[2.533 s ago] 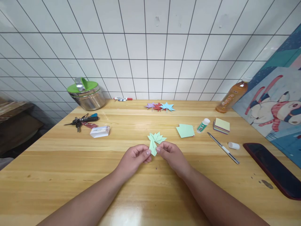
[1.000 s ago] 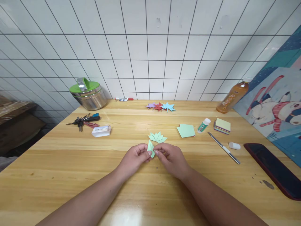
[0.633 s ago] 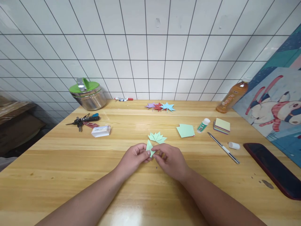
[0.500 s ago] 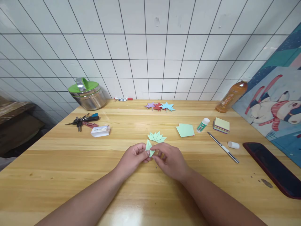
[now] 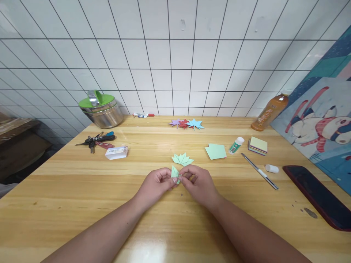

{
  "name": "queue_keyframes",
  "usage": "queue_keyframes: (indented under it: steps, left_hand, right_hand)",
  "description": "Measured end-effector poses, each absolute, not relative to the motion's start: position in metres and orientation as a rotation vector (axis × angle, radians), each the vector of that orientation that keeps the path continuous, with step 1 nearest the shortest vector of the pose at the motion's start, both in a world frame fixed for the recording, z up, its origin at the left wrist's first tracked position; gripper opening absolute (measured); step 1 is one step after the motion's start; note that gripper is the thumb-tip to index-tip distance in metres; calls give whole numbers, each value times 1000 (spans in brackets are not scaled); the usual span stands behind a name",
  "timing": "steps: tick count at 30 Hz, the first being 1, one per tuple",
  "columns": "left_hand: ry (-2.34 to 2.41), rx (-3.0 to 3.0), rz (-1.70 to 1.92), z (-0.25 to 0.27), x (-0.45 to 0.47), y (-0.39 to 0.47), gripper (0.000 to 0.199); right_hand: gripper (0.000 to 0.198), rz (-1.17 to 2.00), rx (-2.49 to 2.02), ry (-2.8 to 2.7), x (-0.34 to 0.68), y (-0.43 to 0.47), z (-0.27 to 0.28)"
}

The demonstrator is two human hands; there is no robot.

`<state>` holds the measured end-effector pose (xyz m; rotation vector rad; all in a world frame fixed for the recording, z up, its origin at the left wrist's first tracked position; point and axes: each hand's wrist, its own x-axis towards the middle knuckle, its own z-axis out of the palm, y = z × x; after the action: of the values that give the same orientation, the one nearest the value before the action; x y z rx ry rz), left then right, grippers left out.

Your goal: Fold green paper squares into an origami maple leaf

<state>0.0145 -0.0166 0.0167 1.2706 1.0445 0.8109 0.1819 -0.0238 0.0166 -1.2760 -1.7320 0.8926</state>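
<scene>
While the left hand (image 5: 157, 182) pinches the green folded paper (image 5: 174, 172) at seven o'clock from the green fan (image 5: 183, 159), the right hand (image 5: 199, 183), pinching the paper's four-o'clock edge, should probably crease slowly, keeping edges aligned.

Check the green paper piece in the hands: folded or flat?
Folded: the green paper piece shows a pointed tip and a crease, held by the left hand and right hand; part is hidden.

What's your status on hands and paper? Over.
Left hand holds folded green paper. Right hand pinches its right edge. Paper fan lies just beyond, seemingly not in the way.
</scene>
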Motion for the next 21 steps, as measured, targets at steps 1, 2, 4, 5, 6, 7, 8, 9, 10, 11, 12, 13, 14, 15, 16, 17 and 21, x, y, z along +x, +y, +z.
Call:
queue_keyframes:
  steps: [1, 2, 4, 5, 6, 7, 8, 9, 10, 11, 12, 13, 14, 15, 16, 17, 21]
  left_hand:
    - [1050, 1289, 819, 18, 15, -17, 21]
    - [1059, 1306, 826, 18, 15, -17, 20]
    - [1076, 1334, 833, 20, 16, -17, 19]
    - [1080, 1345, 832, 21, 16, -17, 19]
    - [1082, 1353, 829, 22, 16, -18, 19]
    - [1079, 1361, 826, 22, 16, -18, 20]
    - [1073, 1371, 823, 21, 16, -18, 21]
    - [1065, 1386, 819, 20, 15, -18, 22]
    - [1058, 1404, 814, 19, 15, -18, 23]
    - [1056, 1425, 809, 17, 15, -18, 24]
    - [1061, 1448, 804, 15, 15, -18, 25]
    - [1075, 1469, 801, 13, 14, -17, 27]
    - [1094, 1487, 799, 12, 14, -17, 28]
    - [1114, 1503, 797, 11, 13, -17, 30]
    - [1129, 1515, 798, 10, 13, -17, 31]
    - [1134, 1523, 799, 10, 13, -17, 31]
    - [1113, 1528, 809, 10, 12, -16, 30]
  right_hand:
    - [3, 960, -1280, -1663, 181, -23, 16]
    - [4, 1016, -1272, -1602, 181, -22, 15]
    - [6, 1086, -1240, -1522, 180, -21, 15]
    - [7, 1103, -1225, -1504, 180, -21, 15]
    - [6, 1113, -1217, -1495, 180, -21, 15]
    - [6, 1119, -1215, -1493, 180, -21, 16]
    - [6, 1120, -1215, -1492, 180, -22, 16]
    - [5, 1119, -1214, -1490, 180, -22, 17]
    - [6, 1122, -1206, -1487, 180, -22, 17]
    - [7, 1132, -1194, -1482, 180, -23, 18]
    - [8, 1147, -1179, -1473, 180, -23, 18]
    - [10, 1169, -1164, -1465, 180, -23, 18]
    - [11, 1194, -1151, -1459, 180, -23, 18]
    - [13, 1224, -1142, -1455, 181, -23, 17]
    - [16, 1253, -1138, -1447, 181, -23, 17]
    - [20, 1280, -1139, -1440, 181, -22, 16]
    - [33, 1316, -1189, -1434, 181, -19, 12]
